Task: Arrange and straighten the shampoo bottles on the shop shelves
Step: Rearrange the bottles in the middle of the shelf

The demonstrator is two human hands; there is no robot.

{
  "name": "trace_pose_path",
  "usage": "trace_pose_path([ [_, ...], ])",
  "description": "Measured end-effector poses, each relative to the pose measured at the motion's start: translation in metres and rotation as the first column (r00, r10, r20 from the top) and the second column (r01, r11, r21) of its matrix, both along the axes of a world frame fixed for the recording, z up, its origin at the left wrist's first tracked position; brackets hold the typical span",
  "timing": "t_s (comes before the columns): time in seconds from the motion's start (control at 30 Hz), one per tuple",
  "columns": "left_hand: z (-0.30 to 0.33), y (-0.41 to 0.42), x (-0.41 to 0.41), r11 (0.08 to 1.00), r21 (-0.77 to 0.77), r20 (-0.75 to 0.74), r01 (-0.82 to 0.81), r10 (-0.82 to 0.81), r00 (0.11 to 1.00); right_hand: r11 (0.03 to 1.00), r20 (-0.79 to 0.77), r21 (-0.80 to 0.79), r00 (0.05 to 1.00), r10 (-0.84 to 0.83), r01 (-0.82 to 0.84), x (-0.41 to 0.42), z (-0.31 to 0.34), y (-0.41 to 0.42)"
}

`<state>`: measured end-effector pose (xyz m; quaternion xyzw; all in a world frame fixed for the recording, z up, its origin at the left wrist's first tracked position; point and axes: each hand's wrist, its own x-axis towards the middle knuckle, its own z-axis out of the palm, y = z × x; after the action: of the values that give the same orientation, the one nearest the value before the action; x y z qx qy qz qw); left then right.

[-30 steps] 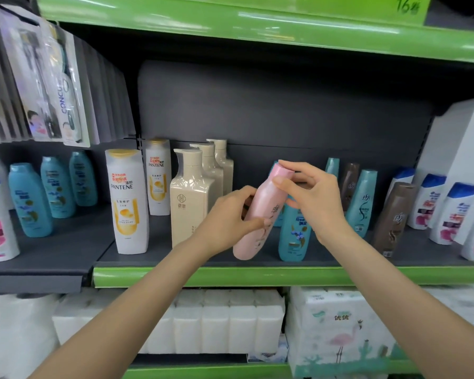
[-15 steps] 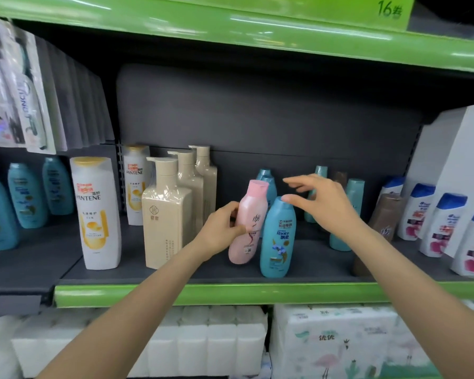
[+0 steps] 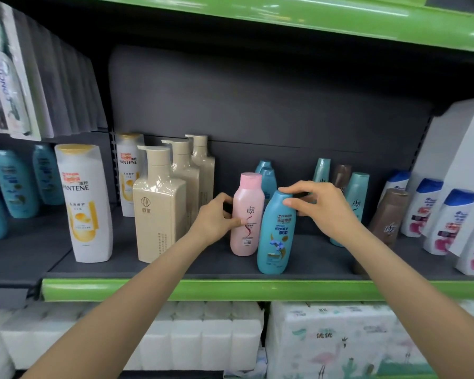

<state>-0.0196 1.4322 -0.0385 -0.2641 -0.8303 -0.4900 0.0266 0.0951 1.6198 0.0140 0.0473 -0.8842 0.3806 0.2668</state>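
Note:
A pink shampoo bottle (image 3: pixel 247 214) stands upright on the dark shelf (image 3: pixel 175 266). My left hand (image 3: pixel 214 220) grips its left side, thumb across its front. Just to its right, nearer the shelf's front edge, stands a blue Rejoice bottle (image 3: pixel 277 233). My right hand (image 3: pixel 320 206) holds that bottle at its cap with curled fingertips. Behind them are more teal bottles (image 3: pixel 266 176) and brown bottles (image 3: pixel 389 214), partly hidden by my right hand.
Beige pump bottles (image 3: pixel 159 209) and white Pantene bottles (image 3: pixel 84 203) stand to the left. White bottles with blue caps (image 3: pixel 449 220) fill the right. A green shelf lip (image 3: pixel 230 289) runs below, with tissue packs (image 3: pixel 326 343) underneath. Hanging packets (image 3: pixel 8 77) are at upper left.
The pink bottle went from tilted in both hands to standing upright on the shelf. My right hand left its cap and came onto the blue bottle's top.

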Motion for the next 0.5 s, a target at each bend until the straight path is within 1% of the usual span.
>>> trace_pose_path([
  [0.07,-0.002,0.002,0.001,1.000,0.010,0.005,0.016,-0.016,1.000,0.999,0.009,-0.048,1.000,0.014,-0.013,0.000,0.000,0.000],
  [0.27,-0.004,0.018,0.002,0.998,0.055,-0.020,0.032,-0.031,0.999,0.994,0.023,-0.102,0.999,0.032,-0.029,0.001,-0.002,0.000],
  [0.5,-0.006,0.036,0.003,0.998,0.039,-0.044,0.044,-0.042,0.998,0.991,0.039,-0.129,0.999,0.031,-0.026,0.000,-0.004,0.000],
])
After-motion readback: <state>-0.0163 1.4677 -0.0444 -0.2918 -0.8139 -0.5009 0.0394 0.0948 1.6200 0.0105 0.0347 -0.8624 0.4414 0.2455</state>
